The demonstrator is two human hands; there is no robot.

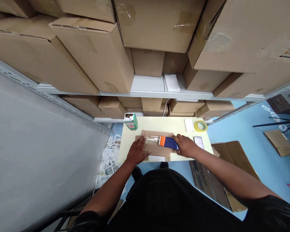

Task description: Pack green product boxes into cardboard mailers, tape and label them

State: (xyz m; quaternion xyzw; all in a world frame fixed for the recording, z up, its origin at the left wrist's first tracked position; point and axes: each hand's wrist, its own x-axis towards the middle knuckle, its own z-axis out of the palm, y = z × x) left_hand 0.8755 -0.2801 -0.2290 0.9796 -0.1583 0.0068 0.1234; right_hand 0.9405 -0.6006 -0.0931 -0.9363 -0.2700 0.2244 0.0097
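Observation:
A flat piece of brown cardboard [157, 150] lies on the pale yellow table, with a strip of clear shiny tape [151, 140] across its left half. My left hand [136, 150] rests on the left end of the cardboard, thumb and fingers apart. With my right hand [183, 145] I grip the right end of a flat blue-and-orange object [170, 143]; its exact kind is unclear. Its orange end, edged in white, points left over the cardboard beside the tape. Below, near the table's front edge, a white label-like patch [156, 158] shows on more cardboard.
On the table [125, 146] stand a green-and-white box [130, 121], a roll of yellowish tape [200, 126], white paper [189, 125] and a phone [198, 142]. Shelves of cardboard boxes [157, 25] rise behind. White scraps [108, 158] litter the floor left; an open carton [236, 158] is right.

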